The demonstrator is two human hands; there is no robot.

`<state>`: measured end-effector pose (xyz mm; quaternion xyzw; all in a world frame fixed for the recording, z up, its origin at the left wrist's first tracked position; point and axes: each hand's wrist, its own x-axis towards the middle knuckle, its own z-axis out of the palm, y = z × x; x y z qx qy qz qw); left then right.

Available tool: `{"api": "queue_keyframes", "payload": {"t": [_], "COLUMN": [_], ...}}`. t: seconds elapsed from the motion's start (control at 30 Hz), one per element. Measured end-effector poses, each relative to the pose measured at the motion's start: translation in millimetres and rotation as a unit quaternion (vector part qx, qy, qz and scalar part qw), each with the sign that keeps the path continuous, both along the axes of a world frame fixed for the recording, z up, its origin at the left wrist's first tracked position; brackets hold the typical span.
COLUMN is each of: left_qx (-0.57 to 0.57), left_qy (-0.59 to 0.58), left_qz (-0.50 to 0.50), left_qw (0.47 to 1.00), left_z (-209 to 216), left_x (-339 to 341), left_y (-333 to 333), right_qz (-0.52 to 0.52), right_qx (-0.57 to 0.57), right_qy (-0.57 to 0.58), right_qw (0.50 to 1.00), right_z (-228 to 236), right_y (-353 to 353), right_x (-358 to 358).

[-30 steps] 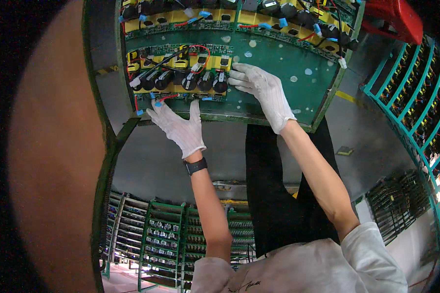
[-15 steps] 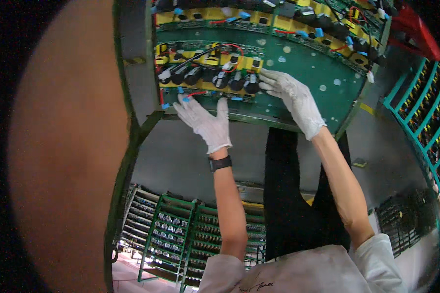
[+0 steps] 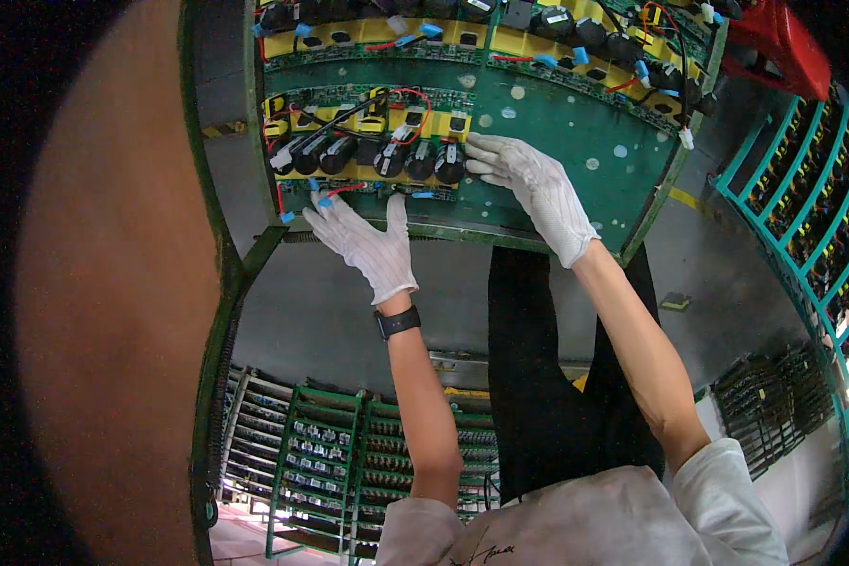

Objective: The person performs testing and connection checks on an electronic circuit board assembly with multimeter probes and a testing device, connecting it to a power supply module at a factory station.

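A circuit board [image 3: 368,186] with yellow parts, black cylindrical capacitors and red and black wires lies on the green shelf [image 3: 566,151]. My left hand [image 3: 363,247], in a white glove, is at the board's near edge by a red wire with blue ends. Its fingers are stretched out and the thumb stands apart. At the board's right end, my gloved right hand [image 3: 536,193] has its fingers extended, the tips against or close beside the last capacitor. Neither hand is wrapped round anything.
More circuit boards [image 3: 594,58] line the far side of the shelf. A brown panel [image 3: 123,283] stands at the left. Racks of boards rise at the right [image 3: 802,189] and behind me [image 3: 321,453]. Something red [image 3: 783,47] is at the far right.
The whole scene has shifted left and slightly up in the picture. Both hands keep nearly the same places against the board, which looks unmoved on the shelf.
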<state>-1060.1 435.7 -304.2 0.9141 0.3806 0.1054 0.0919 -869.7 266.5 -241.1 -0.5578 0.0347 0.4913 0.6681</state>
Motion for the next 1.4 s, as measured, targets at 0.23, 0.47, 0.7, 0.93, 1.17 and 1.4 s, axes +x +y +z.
{"api": "queue_keyframes", "payload": {"t": [0.23, 0.47, 0.7, 0.93, 1.17, 1.4], "left_qx": [-0.026, -0.531, -0.846, -0.915, -0.856, -0.767], "left_qy": [0.015, -0.194, -0.096, -0.001, 0.146, 0.247], "left_qz": [0.033, 0.091, -0.103, -0.284, -0.424, -0.486], "left_qw": [0.999, 0.82, 0.515, 0.286, 0.258, 0.338], "left_z": [38.0, 171.3, 288.5, 366.8, 499.0, 561.9], "left_x": [3.6, 16.7, 73.6, 99.2, 131.7, 218.3], "left_y": [-5.1, -124.1, -282.5, -450.4, -563.9, -611.4], "right_qz": [0.015, 0.113, 0.396, 0.364, 0.228, 0.144], "right_qx": [-0.032, 0.005, 0.078, 0.039, -0.013, 0.101], "right_qy": [0.001, -0.042, -0.222, -0.225, -0.239, -0.24], "right_qw": [0.999, 0.993, 0.888, 0.903, 0.944, 0.955], "right_z": [22.3, 107.6, 197.0, 344.3, 484.0, 520.2], "right_y": [7.8, -91.9, -285.5, -395.0, -524.2, -594.5], "right_x": [2.9, -6.4, -15.3, 3.4, -11.0, 24.3]}}
